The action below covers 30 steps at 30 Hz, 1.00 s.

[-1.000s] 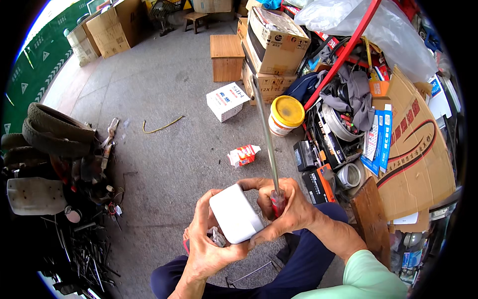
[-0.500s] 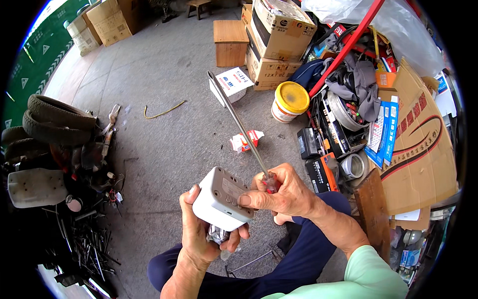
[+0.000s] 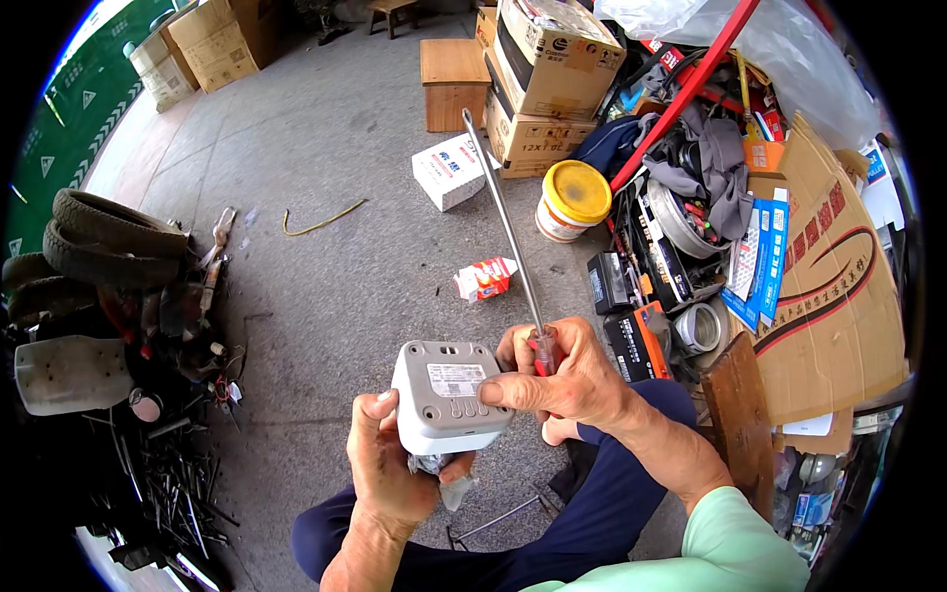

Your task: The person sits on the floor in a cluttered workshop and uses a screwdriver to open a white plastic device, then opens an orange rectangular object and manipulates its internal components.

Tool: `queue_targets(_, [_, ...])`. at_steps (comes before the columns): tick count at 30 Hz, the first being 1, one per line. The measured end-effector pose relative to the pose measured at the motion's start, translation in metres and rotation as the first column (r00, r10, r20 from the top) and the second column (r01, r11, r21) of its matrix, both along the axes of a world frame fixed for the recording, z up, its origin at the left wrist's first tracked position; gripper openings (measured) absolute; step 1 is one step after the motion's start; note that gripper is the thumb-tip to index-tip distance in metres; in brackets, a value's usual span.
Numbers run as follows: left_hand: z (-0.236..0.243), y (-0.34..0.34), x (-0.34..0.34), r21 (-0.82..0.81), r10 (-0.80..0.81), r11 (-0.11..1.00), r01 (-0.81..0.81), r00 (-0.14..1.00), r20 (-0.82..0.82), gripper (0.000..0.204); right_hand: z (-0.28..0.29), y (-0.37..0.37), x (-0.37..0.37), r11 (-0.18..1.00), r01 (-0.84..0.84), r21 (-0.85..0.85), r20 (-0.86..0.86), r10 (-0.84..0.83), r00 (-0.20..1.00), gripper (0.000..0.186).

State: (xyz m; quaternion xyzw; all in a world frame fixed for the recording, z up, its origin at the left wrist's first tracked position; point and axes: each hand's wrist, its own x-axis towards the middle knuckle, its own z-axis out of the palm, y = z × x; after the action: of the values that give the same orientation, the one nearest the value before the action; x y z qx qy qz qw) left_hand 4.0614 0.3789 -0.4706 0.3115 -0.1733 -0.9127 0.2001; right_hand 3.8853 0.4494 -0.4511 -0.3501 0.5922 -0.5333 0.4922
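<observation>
A small white-and-grey plastic device (image 3: 434, 390) with rounded corners, a label and corner screw holes is tilted with its labelled face upward. My left hand (image 3: 390, 454) is closed around its left side and underside, and some crumpled clear plastic shows beneath it. In my right hand (image 3: 567, 380) I grip a long screwdriver (image 3: 505, 217) by its clear red handle, the shaft slanting up and away from the device. My right thumb rests on the device's face by a row of small buttons.
Old tyres (image 3: 113, 237) and scattered tools lie at the left. Ahead stand a white box (image 3: 449, 173), a yellow-lidded bucket (image 3: 572, 197) and stacked cartons (image 3: 552, 74). A torn red-and-white packet (image 3: 485, 280) lies on the floor. Flattened cardboard (image 3: 829, 286) leans at the right.
The device has turned in my hands so its labelled face shows more fully. The screwdriver's shaft has swung to the right, uncovering the white box.
</observation>
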Motion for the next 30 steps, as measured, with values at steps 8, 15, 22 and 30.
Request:
queue_targets(8, [-0.002,0.008,-0.003,0.045,0.104,0.994,-0.102,0.993,-0.055,0.051,-0.01,0.001,-0.008,0.99,0.087,-0.113,-0.037,-0.092,0.995,0.029])
queue_targets(15, [-0.01,0.006,-0.001,0.027,0.091,0.996,-0.089,0.995,-0.051,0.052,0.004,0.003,-0.007,0.999,0.041,-0.011,-0.008,-0.041,0.999,0.029])
queue_targets(22, [-0.01,0.007,-0.003,0.044,0.091,0.995,-0.088,0.994,-0.062,0.053,0.004,0.004,-0.008,0.998,0.016,-0.053,-0.019,-0.017,1.0,0.025])
queue_targets(30, [-0.01,0.007,-0.002,-0.073,0.053,0.996,-0.051,0.998,0.025,0.053,-0.001,0.004,-0.009,0.995,-0.029,-0.097,-0.017,0.027,0.999,0.03])
